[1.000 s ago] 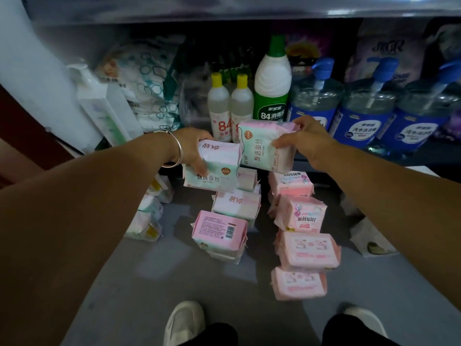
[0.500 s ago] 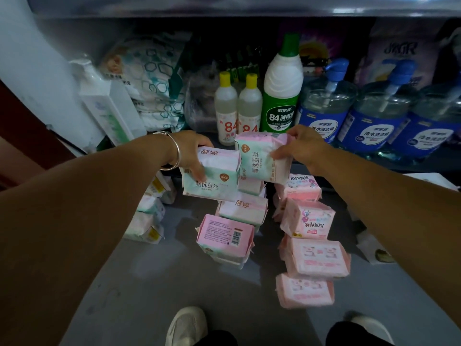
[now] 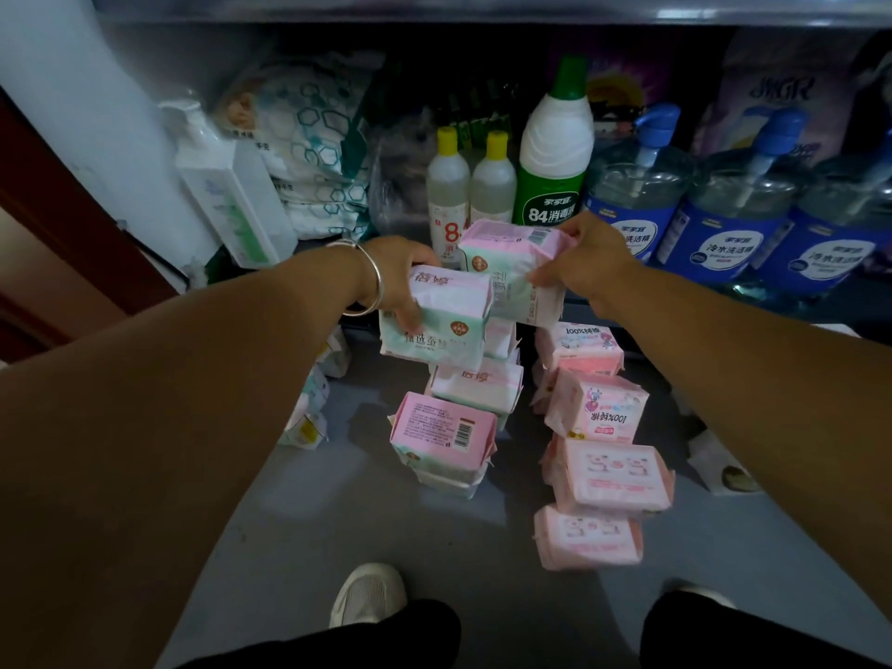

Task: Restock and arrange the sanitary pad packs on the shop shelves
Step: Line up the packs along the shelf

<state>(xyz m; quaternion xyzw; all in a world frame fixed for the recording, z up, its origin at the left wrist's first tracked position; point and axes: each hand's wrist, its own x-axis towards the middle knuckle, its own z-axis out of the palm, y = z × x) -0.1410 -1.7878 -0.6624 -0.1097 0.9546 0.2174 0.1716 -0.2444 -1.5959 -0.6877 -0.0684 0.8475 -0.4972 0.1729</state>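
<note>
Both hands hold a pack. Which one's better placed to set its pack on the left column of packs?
Left, probably. The left hand grips its mint pack right above the left column. The right hand holds its pack higher and further back, toward the bottles.

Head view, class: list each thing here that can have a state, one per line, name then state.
left hand: grips a mint pack, lifted.
mint pack: held, label facing up.
right hand: grips a second mint pack.
second mint pack: held, tilted.
barcode pack: lying on a stack, barcode up.
pink packs: lying in a row, unheld.
green-capped bottle: upright, capped.
yellow-capped bottles: upright, capped.
</note>
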